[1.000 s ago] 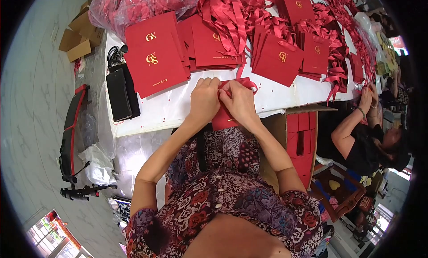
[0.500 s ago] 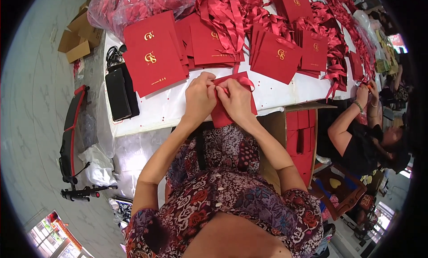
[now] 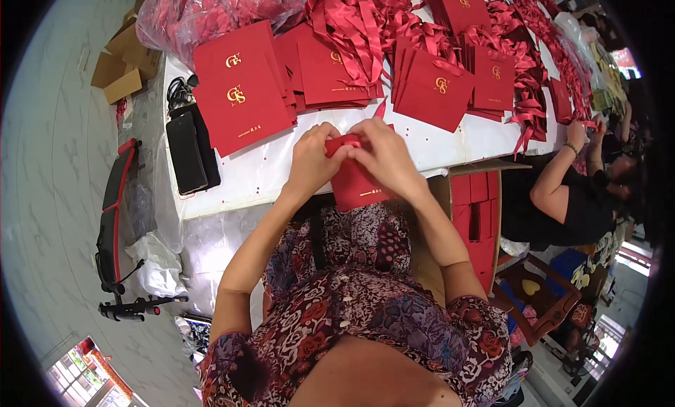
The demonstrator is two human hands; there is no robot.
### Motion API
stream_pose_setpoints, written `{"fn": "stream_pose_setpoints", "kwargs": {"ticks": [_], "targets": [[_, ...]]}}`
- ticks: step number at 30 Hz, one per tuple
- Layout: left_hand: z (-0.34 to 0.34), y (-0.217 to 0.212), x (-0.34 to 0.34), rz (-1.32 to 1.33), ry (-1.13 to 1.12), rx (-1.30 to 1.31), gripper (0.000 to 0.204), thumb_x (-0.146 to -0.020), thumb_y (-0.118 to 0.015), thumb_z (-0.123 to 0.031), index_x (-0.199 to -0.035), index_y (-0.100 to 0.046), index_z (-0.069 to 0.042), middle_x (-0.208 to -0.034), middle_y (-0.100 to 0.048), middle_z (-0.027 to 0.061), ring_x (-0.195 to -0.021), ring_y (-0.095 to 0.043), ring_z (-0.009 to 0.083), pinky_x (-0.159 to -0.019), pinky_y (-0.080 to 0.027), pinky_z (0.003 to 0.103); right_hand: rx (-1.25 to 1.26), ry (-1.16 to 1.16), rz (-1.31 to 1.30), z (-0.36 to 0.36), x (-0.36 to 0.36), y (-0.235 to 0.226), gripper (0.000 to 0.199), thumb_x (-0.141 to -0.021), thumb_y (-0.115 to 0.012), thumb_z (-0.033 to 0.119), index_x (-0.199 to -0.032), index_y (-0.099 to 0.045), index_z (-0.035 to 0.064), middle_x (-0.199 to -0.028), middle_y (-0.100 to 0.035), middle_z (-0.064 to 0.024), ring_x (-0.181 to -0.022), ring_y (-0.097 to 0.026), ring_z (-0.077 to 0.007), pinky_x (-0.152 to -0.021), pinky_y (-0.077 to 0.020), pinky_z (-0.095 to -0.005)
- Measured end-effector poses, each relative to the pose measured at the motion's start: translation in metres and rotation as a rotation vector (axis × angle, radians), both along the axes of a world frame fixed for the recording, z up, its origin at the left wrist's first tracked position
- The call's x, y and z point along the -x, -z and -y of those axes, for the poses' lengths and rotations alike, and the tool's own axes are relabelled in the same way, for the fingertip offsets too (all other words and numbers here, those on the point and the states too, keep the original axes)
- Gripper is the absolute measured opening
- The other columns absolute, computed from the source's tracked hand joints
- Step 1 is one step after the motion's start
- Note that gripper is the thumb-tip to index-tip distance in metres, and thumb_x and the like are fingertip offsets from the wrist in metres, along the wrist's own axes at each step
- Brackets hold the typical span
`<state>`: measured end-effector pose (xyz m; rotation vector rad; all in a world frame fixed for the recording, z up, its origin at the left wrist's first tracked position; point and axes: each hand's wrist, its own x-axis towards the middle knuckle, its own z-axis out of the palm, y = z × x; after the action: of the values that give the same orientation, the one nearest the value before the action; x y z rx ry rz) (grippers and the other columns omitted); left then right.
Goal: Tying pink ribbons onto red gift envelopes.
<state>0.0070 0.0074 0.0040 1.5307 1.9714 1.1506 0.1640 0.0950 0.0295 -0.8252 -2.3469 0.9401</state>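
Note:
A small red paper gift bag (image 3: 357, 184) with gold lettering lies at the table's front edge, between my hands. At its top left corner the fingers of my left hand (image 3: 311, 157) are closed on the bag. My right hand (image 3: 385, 156) is bent over the top edge, thumb and fingers pinching the red ribbon (image 3: 349, 142). A loose ribbon end rises behind the right fingers. Fingertips partly hide where the ribbon meets the bag. Beyond my hands stand a stack of larger red bags (image 3: 242, 101) and a fanned stack of red bags (image 3: 434, 90) with ribbon handles.
A black phone (image 3: 186, 152) lies at the table's left edge. Behind are a clear plastic sack (image 3: 211, 16) and heaped red ribbons (image 3: 348, 30). An open carton (image 3: 472, 203) of red pieces stands right of me. A co-worker (image 3: 562, 196) sits farther right.
The bag has shifted slightly toward me, and its gold lettering now shows. My right hand has risen and turned over the top edge. The ribbon loop at the right has been drawn in.

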Motion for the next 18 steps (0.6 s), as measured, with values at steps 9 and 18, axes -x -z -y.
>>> {"fn": "stream_pose_setpoints", "kwargs": {"ticks": [9, 18], "targets": [[0.006, -0.016, -0.008, -0.216, 0.180, -0.162, 0.016, -0.079, -0.076, -0.007, -0.091, -0.066, -0.006, -0.084, -0.063, 0.0083, -0.079, -0.058, 0.0286, -0.070, -0.049, 0.038, 0.558, -0.331, 0.062, -0.055, -0.010, 0.028, 0.019, -0.091, -0.068, 0.019, -0.094, -0.075, 0.0012, -0.078, -0.072, -0.0098, -0.071, -0.065, -0.0139, -0.069, -0.0503, -0.0312], [0.006, -0.020, 0.004, -0.250, 0.264, -0.171, 0.014, -0.079, -0.074, -0.005, -0.091, -0.066, -0.006, -0.084, -0.062, 0.0086, -0.079, -0.058, 0.0297, -0.071, -0.049, 0.040, 0.912, -0.086, -0.149, -0.036, 0.015, 0.048, 0.017, -0.088, -0.067, 0.013, -0.085, -0.074, -0.0012, -0.069, -0.066, -0.0020, -0.065, -0.056, -0.0055, -0.060, -0.0442, -0.0234]]}}
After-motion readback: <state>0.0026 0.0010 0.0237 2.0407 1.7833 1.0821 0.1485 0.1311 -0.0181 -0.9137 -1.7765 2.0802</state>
